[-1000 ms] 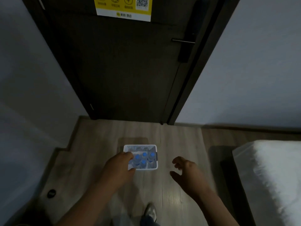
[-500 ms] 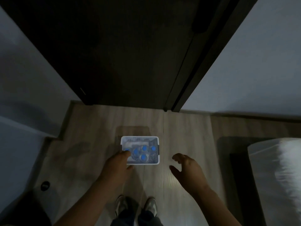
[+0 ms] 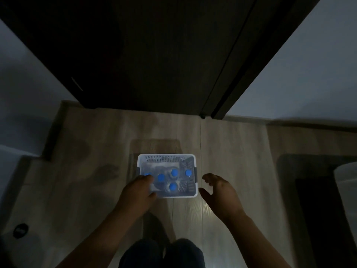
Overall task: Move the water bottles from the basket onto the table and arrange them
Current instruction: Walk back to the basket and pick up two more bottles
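Right grip [image 3: 218, 192] is hanging wide beside the basket [image 3: 166, 157]; left grip [image 3: 137, 192] is covering its near-left corner.
Whether the left is holding anything, I cannot tell; bottles [image 3: 174, 172] are standing inside, on the floor [image 3: 231, 151].

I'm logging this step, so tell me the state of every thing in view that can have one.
basket: upright on the floor, holding bottles.
water bottles: five blue caps show, all upright, capped, inside the basket.
left hand: over the basket's near left corner, seems to grip its rim.
right hand: open, fingers spread, beside the basket, touching nothing.
door: shut.
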{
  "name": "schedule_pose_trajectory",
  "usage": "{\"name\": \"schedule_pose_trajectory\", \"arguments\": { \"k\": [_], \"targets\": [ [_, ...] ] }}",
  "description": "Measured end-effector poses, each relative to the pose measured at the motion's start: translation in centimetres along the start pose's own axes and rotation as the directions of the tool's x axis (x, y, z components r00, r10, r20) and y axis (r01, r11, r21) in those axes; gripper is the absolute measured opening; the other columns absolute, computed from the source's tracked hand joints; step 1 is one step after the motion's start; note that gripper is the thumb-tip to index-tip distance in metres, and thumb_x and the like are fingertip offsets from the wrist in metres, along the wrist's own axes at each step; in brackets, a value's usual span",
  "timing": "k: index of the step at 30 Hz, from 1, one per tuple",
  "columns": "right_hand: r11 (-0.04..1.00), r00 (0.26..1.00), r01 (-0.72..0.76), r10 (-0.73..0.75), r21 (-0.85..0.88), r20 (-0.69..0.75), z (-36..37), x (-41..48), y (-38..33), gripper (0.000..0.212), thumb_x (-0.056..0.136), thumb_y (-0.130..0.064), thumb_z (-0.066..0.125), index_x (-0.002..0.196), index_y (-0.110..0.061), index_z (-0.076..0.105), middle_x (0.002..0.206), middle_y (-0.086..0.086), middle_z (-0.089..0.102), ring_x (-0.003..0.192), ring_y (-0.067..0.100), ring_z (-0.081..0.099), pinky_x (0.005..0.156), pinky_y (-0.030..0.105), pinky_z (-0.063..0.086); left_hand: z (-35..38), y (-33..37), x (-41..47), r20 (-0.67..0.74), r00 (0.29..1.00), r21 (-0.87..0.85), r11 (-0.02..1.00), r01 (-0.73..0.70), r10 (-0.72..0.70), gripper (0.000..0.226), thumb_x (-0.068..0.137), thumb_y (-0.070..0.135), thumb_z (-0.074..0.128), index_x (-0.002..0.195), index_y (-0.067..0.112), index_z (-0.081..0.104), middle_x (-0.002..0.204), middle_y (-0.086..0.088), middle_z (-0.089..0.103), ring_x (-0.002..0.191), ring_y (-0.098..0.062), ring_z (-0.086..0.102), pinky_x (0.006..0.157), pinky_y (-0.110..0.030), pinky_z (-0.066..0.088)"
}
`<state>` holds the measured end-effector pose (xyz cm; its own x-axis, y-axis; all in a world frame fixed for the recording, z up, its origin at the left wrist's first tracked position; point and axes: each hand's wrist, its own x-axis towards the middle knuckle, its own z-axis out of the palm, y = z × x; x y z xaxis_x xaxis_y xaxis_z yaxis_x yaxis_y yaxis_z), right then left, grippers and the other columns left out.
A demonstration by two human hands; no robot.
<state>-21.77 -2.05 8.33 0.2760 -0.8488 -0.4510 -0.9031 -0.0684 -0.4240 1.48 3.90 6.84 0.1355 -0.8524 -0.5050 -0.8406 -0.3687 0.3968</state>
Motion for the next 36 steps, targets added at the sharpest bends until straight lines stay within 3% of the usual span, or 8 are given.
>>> {"name": "schedule_pose_trajectory", "arguments": {
  "k": [4,9,13,16,23,29,33,36],
  "targets": [
    [1.0,1.0,0.002,-0.002,0.021,-0.021,5.5,4.3,3.0,0.04,0.089,-0.034,0.064,0.126,-0.022,0.055,0.12,-0.005,0.063,0.101,0.006,0.06,0.077,0.01,0.04,4.9,-2.6,4.5,-0.023,1.0,-0.039,0.999,-0.013,0.012,0.033,0.089,0.03,0.061,0.119,0.02,0.05,0.122,0.001,0.059,0.106,-0.011,0.058,0.082,-0.017,0.041],
    [0.999,0.997,0.022,-0.018,0.049,-0.081,12.3,9.3,7.2,0.04,0.088,-0.032,0.066,0.125,-0.023,0.056,0.116,-0.005,0.065,0.09,-0.001,0.054,0.063,0.0,0.032,11.6,-6.1,10.4,-0.08,0.996,-0.075,0.996,-0.041,0.035,0.033,0.088,0.03,0.062,0.118,0.019,0.052,0.119,-0.002,0.059,0.105,-0.013,0.057,0.081,-0.017,0.038],
    [0.995,0.992,0.056,-0.046,0.08,-0.117,16.9,13.1,10.0,0.045,0.087,-0.03,0.066,0.128,-0.021,0.053,0.12,-0.002,0.063,0.098,0.008,0.06,0.073,0.008,0.039,16.1,-8.3,14.9,-0.096,0.995,-0.075,0.996,-0.047,0.04,0.043,0.087,0.034,0.062,0.126,0.021,0.047,0.128,0.0,0.055,0.113,-0.016,0.055,0.089,-0.025,0.042],
    [0.99,0.984,0.094,-0.076,0.107,-0.163,19.5,15.5,11.6,0.039,0.087,-0.028,0.067,0.123,-0.018,0.056,0.117,0.0,0.064,0.097,0.01,0.06,0.071,0.01,0.038,18.5,-9.6,17.4,-0.099,0.994,-0.099,0.994,-0.047,0.037,0.049,0.085,0.036,0.065,0.128,0.022,0.046,0.13,0.001,0.053,0.114,-0.016,0.054,0.088,-0.026,0.042],
    [0.983,0.977,0.125,-0.099,0.132,-0.189,22.0,18.0,13.1,0.048,0.087,-0.029,0.067,0.13,-0.018,0.051,0.124,-0.002,0.06,0.106,0.01,0.058,0.085,0.019,0.046,21.8,-11.4,19.2,-0.138,0.986,-0.223,0.967,-0.126,0.097,0.05,0.08,0.029,0.071,0.125,0.021,0.052,0.124,0.001,0.056,0.109,-0.013,0.053,0.087,-0.02,0.037],
    [0.97,0.968,0.145,-0.098,0.196,-0.231,23.0,18.7,13.4,0.047,0.086,-0.028,0.068,0.129,-0.019,0.053,0.125,-0.003,0.059,0.111,0.011,0.057,0.094,0.024,0.048,22.4,-11.6,19.8,-0.194,0.974,-0.316,0.933,-0.175,0.118,0.038,0.077,0.02,0.075,0.112,0.022,0.059,0.107,0.008,0.056,0.098,-0.008,0.054,0.084,-0.02,0.042],
    [0.927,0.969,0.147,-0.065,0.345,-0.237,23.4,19.0,13.4,0.038,0.084,-0.022,0.071,0.12,-0.02,0.059,0.116,-0.006,0.064,0.106,0.009,0.06,0.093,0.028,0.051,22.6,-11.6,19.7,-0.212,0.971,-0.392,0.901,-0.188,0.11,0.034,0.08,0.019,0.072,0.111,0.025,0.058,0.104,0.014,0.056,0.096,-0.003,0.054,0.079,-0.009,0.039],
    [0.885,0.968,0.167,-0.062,0.435,-0.244,23.6,18.9,13.3,0.031,0.084,-0.018,0.071,0.114,-0.021,0.063,0.11,-0.009,0.066,0.101,0.004,0.062,0.091,0.03,0.053,22.6,-11.4,19.6,-0.218,0.97,-0.423,0.886,-0.19,0.104,0.032,0.081,0.02,0.071,0.108,0.029,0.056,0.095,0.026,0.05,0.087,0.012,0.049,0.071,-0.001,0.035]
  ]
}}
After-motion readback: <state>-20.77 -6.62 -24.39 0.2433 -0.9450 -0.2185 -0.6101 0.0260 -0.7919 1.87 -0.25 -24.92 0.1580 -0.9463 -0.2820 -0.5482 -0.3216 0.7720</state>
